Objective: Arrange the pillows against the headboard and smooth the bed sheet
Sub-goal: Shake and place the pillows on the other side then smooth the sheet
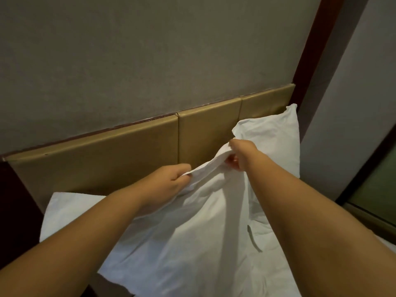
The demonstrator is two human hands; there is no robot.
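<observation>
Two bare forearms reach in from below, cut off at the frame's edge, and cover much of the bed. The left hand [171, 179] pinches the top edge of a white pillow [203, 221], fingers curled over a fold of its fabric. The right hand [241, 154] grips the same edge further right, fist closed on the bunched cloth; its fingertips are hidden in the folds. The pillow hangs slack from this grip near the middle of the bed's head end, just in front of the headboard [128, 151]. Its lower part merges with white bed sheet [235, 279] below, and where one ends cannot be made out. A dark slit on its right side may be a fold or an opening; it is unclear.

A second pillow [276, 133] leans upright against the headboard at the bed's right head corner, partly behind the right arm. At the left head corner lies a flat white piece [70, 211], pillow or folded sheet, half covered by the left arm.

The headboard is tan, padded, in panels. Above it is a grey wall [150, 61]. A dark reddish wooden post [310, 50] rises at the right, with a glass panel [377, 185] beyond it.
</observation>
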